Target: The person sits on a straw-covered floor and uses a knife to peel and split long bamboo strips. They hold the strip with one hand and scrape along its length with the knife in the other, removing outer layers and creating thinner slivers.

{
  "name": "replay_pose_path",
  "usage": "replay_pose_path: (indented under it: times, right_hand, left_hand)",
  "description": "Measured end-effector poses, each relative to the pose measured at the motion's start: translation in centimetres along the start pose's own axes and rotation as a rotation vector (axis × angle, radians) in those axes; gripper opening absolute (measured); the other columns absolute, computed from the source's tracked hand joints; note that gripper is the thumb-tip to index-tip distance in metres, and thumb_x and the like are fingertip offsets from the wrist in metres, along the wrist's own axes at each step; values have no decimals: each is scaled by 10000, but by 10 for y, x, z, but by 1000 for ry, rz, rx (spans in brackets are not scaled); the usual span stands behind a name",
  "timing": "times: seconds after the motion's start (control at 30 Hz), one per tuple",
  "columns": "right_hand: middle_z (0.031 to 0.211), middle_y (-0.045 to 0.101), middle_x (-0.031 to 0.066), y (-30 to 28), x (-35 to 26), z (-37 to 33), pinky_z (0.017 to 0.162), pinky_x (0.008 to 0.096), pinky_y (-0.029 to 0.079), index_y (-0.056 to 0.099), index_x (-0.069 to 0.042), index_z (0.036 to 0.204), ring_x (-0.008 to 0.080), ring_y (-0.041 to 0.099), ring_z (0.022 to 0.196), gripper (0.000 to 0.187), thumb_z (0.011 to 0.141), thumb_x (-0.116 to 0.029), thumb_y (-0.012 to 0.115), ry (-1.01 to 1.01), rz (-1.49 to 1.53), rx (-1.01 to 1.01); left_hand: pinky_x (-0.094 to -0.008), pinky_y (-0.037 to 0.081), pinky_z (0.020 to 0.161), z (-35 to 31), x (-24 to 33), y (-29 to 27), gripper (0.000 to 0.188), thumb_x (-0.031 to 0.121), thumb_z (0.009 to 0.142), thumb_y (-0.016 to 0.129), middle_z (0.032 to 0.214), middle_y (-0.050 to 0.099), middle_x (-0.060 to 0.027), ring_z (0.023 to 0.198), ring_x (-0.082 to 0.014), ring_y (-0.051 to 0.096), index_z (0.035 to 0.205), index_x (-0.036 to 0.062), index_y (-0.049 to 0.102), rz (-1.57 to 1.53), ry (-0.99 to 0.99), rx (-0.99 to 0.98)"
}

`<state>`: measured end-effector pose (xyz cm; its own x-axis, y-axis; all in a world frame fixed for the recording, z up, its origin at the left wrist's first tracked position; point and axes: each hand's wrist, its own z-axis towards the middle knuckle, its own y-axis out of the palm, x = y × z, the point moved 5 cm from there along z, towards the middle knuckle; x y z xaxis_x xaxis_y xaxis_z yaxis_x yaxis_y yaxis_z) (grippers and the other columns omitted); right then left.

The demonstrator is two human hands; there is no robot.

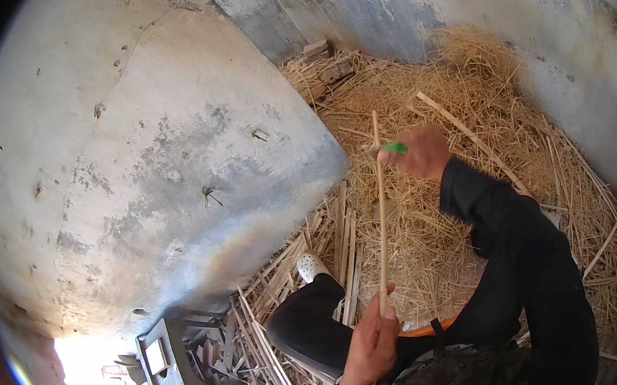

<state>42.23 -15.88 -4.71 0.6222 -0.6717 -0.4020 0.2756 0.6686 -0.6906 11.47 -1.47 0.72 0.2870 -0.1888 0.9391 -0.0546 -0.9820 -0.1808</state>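
A long, pale stick (382, 222), which looks like split bamboo, stands in front of me, running from my lap up toward the straw. My left hand (373, 340) is closed round its lower part, and the end of it passes below the fist. Near the upper end, my right hand (422, 152) grips a small green-handled tool (394, 148). That tool meets or nearly meets the stick's side; motion blur hides its working edge. My bent left leg, in black trousers with a white clog (311, 266), lies to the left of the stick.
Loose straw and shavings (440, 231) cover the floor. Another pale stick (472, 141) lies on the heap at right. Long strips (344, 241) lie beside my foot. A worn wall (241, 124) juts out at left. A wooden box-like frame (179, 356) stands near the bright opening.
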Motion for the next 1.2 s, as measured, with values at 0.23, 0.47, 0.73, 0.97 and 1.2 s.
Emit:
replay_pose_path:
  times: [0.23, 0.47, 0.73, 0.97, 1.2]
  right_hand:
    - [399, 333, -4, -25, 118, 24, 348, 360, 242, 518, -123, 496, 149, 317, 347, 739, 845, -760, 384, 431, -174, 3]
    - [461, 520, 46, -32, -93, -47, 403, 334, 384, 654, -151, 633, 196, 498, 380, 582, 758, -716, 585, -186, 186, -104]
    - [376, 423, 48, -27, -85, -42, 350, 334, 346, 586, -131, 488, 194, 468, 331, 674, 741, -754, 562, -206, 138, -73]
    - [388, 450, 75, -10, -49, -33, 363, 356, 375, 610, -113, 509, 226, 474, 332, 720, 779, -769, 484, -52, 30, -169]
    - [370, 389, -9, -13, -84, -33, 338, 352, 308, 469, -144, 430, 169, 374, 306, 757, 721, -842, 471, -351, 125, 53]
  left_hand:
    - [-204, 298, 505, -10, -1, 13, 423, 183, 1006, 410, 635, 369, 60, 547, -36, 340, 1366, -37, 380, -135, -64, -121]
    - [-206, 275, 467, 40, -16, -17, 394, 149, 997, 387, 587, 378, 10, 462, -60, 290, 1334, -55, 387, -770, -65, -52]
    - [-207, 263, 457, 50, -11, -11, 422, 135, 967, 411, 588, 344, 37, 471, -47, 294, 1337, -65, 382, -668, -58, -19]
    - [-202, 273, 467, 39, -10, 2, 423, 145, 975, 417, 589, 325, 54, 484, -48, 300, 1343, -62, 379, -589, -79, -69]
    - [-199, 285, 495, 35, -7, -8, 441, 132, 956, 457, 613, 337, 58, 515, -39, 312, 1342, -67, 377, -471, -62, 45]
